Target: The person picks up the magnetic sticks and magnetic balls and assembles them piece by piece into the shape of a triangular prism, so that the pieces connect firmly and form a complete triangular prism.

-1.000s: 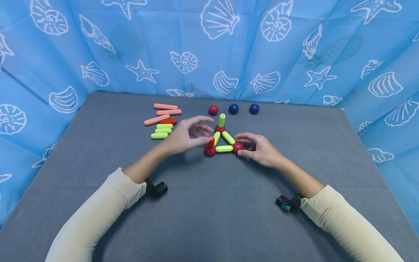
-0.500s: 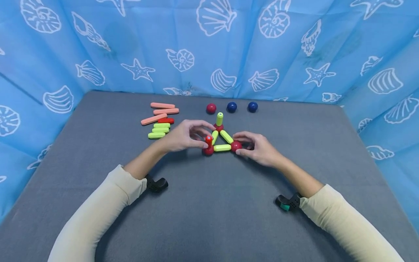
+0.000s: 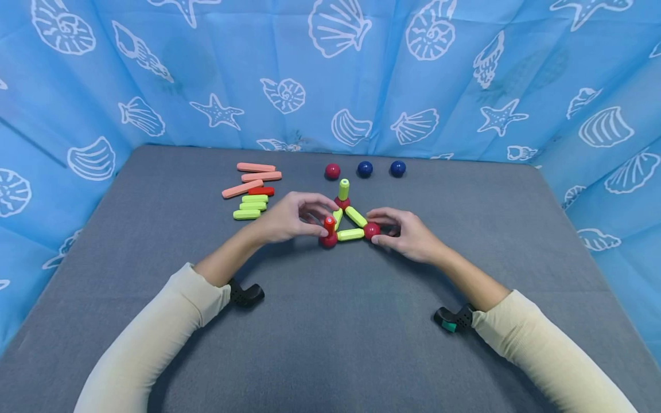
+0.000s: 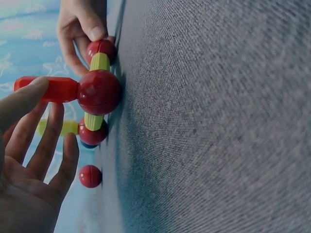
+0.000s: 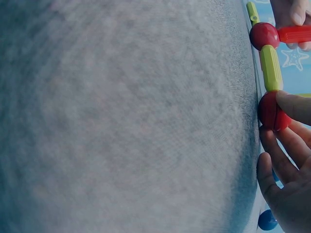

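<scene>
A triangle of yellow-green sticks joins three red balls on the table. My left hand pinches the red stick that stands upright on the near-left ball; in the left wrist view the thumb lies along the red stick and the fingers are behind it. With thumb and fingers, my right hand holds the right-hand red ball, seen closer in the right wrist view as a split ball. On the far red ball a yellow-green stick stands upright.
Behind the triangle lie a loose red ball and two blue balls. Left of the hands are three salmon sticks, a short red stick and three yellow-green sticks. A blue shell-print curtain surrounds the grey table.
My left thumb has moved down the upright red stick, and the left fingers have drawn closer around it. The triangle has turned very slightly. My right hand keeps its hold on the ball.
</scene>
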{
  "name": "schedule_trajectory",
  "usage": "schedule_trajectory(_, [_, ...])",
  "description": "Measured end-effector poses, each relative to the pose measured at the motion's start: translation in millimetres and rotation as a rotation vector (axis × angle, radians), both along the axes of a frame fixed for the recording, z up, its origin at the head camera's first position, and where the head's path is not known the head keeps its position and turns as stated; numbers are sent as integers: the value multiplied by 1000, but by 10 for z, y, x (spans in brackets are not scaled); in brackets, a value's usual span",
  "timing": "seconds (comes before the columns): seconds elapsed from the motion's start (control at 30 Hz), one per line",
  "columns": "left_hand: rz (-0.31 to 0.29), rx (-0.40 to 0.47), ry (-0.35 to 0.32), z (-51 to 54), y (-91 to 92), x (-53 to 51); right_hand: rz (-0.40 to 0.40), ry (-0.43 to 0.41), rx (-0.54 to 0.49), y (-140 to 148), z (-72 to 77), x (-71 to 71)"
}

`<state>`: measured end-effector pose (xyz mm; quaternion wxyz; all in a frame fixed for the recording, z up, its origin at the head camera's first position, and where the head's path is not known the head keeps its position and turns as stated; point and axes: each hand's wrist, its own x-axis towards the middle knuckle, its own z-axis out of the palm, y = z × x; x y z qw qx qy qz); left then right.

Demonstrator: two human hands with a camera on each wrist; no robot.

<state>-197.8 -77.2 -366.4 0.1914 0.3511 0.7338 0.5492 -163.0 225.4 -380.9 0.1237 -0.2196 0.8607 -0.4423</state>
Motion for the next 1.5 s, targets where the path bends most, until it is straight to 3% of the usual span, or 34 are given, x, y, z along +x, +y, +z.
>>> schedule_trajectory(0.4, [-25,11,9,-6,-17,-7,6,-6,-12,3,2,1])
schedule_trajectory(0.53, [-58,2,-16,31,-62,-76,7,-5,-8,-8,5,3])
schedule_trajectory(0.6, [-20,25,-36,49,-68,-164,7,-7,-7,-14,5,1])
schedule_trajectory(0.67, [82,44,-30,53,-40,-280,7,-8,-4,-14,5,-4])
schedule_trajectory(0.8, [350,-14,82,8,128,-536,10,-19,-2,-13,10,-11])
schedule_trajectory(0.87, [425,-95,141,-34,227,-652,13,-22,0,-10,14,-14])
schedule_trajectory(1.03, [446,-247,218,-142,421,-862,13,-19,3,0,18,-16])
schedule_trajectory(1.2, [486,-297,211,-202,498,-915,11,-17,11,-10,23,-16])
schedule_trajectory(1.37, [497,-204,173,-218,484,-907,11,-19,6,-7,25,-16])
schedule_trajectory(1.5, [499,-58,117,-127,430,-831,12,-22,3,1,22,-14])
